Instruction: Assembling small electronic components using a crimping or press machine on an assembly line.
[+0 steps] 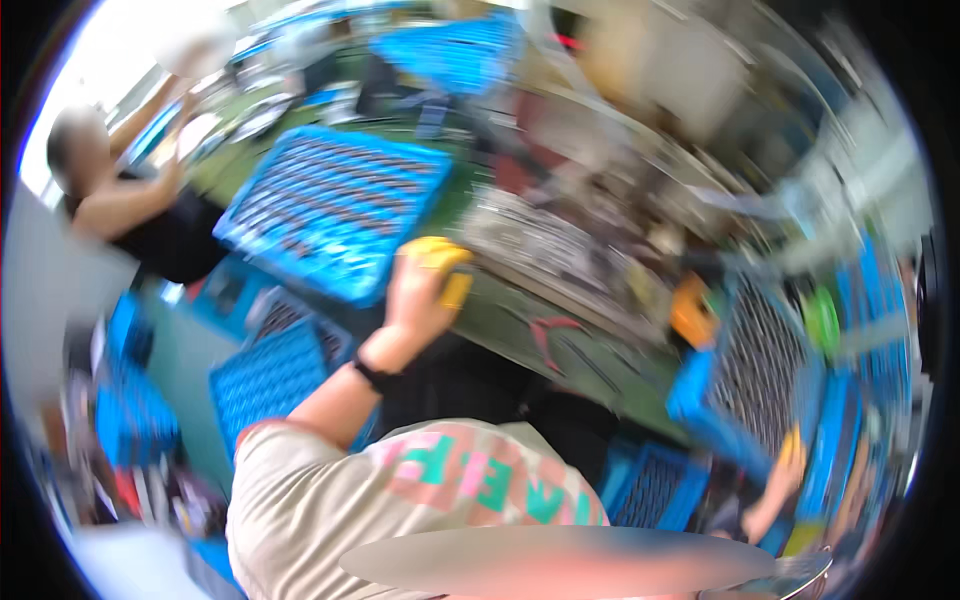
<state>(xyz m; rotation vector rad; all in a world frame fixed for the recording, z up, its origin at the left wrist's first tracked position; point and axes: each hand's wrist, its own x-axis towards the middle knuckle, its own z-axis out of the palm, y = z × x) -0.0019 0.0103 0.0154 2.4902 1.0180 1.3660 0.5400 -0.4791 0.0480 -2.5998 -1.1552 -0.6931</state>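
My left hand (418,295), with yellow coverings on its fingers and a dark band at the wrist, hovers over or rests on the green bench. Its thumb and fingers stand apart in a curve, with nothing visible between them. Just beyond it lies a blue crate (350,285) filled with rows of small dark parts. Far out to the right, my right hand (780,480) has its yellow-covered fingers at the edge of a tilted blue crate (700,385) of dark parts and appears to grip it. Blur hides the exact finger contact there.
On the green bench (505,320) lie red-handled pliers (545,340), near a metal fixture (550,245). More blue crates (265,375) stand below at the left, and another crate (655,490) is low on the right. A person (140,205) works at the far left.
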